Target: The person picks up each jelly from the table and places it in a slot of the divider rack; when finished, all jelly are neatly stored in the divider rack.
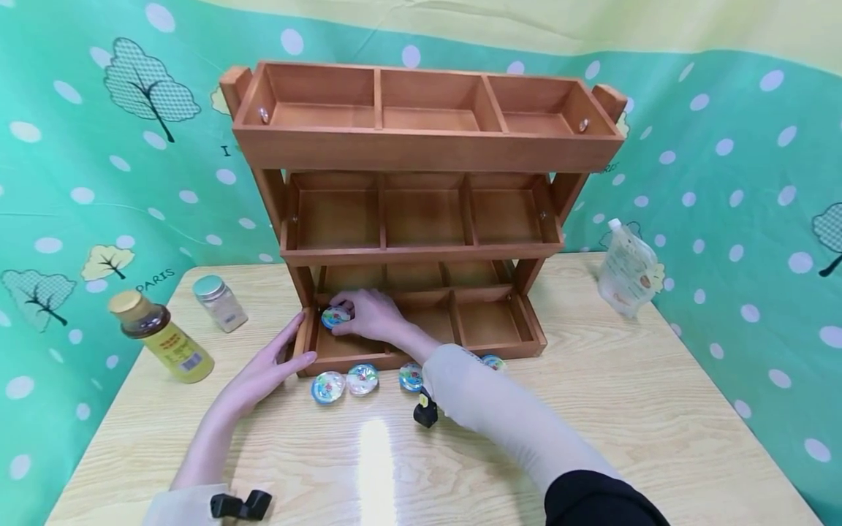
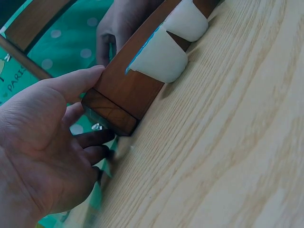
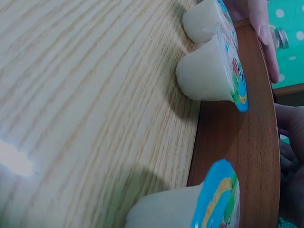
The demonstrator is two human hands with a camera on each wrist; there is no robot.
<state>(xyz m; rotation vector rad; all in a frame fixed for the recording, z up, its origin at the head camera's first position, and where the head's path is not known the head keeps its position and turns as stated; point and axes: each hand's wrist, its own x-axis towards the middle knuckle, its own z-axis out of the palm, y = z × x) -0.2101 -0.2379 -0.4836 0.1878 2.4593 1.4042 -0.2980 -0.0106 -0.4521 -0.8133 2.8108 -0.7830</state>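
At the left of the bottom tier of a brown wooden rack [image 1: 430,153], my right hand [image 1: 375,315] pinches a jelly cup [image 1: 334,317] with a blue printed lid, in or over the left compartment. My left hand [image 1: 266,371] touches the tier's left front corner, fingers extended along its side and thumb at the front. The left wrist view shows the left thumb [image 2: 88,78] against the front board [image 2: 118,88]. In front of the rack stand several more white jelly cups, among them one near the left hand [image 1: 327,387], its neighbour [image 1: 362,379] and one by the right sleeve [image 1: 411,376].
A yellow-labelled bottle [image 1: 164,340] and a small jar with a teal lid [image 1: 220,303] stand left of the rack. To its right is a clear spouted pouch [image 1: 628,270]. A green dotted curtain [image 1: 723,183] hangs behind the wooden table [image 1: 658,409].
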